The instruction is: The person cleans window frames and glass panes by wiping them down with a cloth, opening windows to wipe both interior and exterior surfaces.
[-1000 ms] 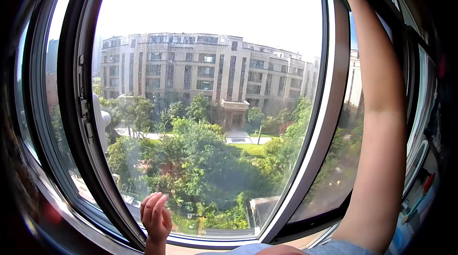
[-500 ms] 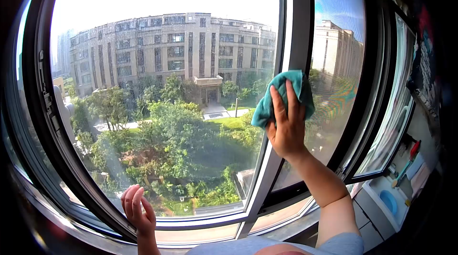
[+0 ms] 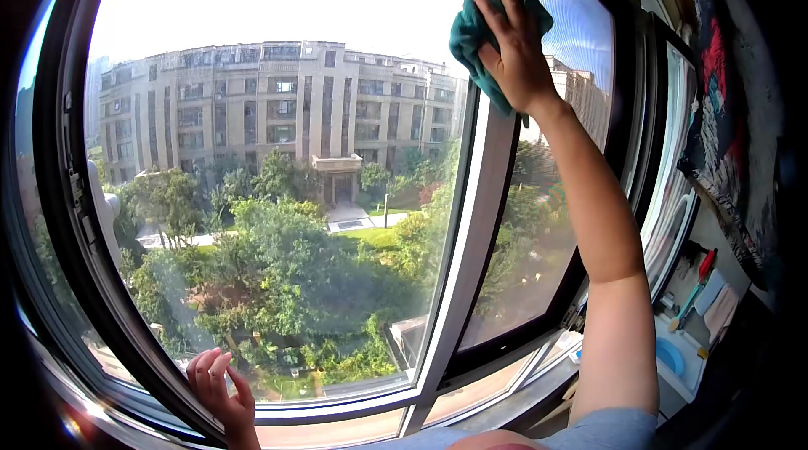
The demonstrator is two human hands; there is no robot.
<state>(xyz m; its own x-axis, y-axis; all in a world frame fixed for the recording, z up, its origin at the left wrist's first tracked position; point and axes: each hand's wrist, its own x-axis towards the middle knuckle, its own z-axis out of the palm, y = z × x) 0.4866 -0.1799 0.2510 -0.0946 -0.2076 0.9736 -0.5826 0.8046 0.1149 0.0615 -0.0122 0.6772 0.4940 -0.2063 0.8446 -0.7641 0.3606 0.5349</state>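
My right hand (image 3: 515,50) presses a green cloth (image 3: 475,37) against the upper part of the window's upright frame bar (image 3: 471,189). Its fingers lie spread over the fabric, which bunches out on both sides of the bar. To the left of the bar is the large window pane (image 3: 278,12). Low on the left, my left hand (image 3: 219,389) is raised near the pane's bottom corner, fingers loosely curved and apart, holding nothing. Whether its fingertips touch the glass or frame, I cannot tell.
At the right, a screened sash (image 3: 551,265) adjoins the bar. Beyond it hang patterned clothes (image 3: 715,113). A sink (image 3: 686,370) with a blue basin (image 3: 669,357) stands at lower right, below a brush with a red handle (image 3: 705,269). Dark frame (image 3: 63,155) borders the left.
My right hand has slid the cloth upward along the frame bar, and the arm is stretched further. The view has tilted up and shifted right; my left hand stays low by the pane.
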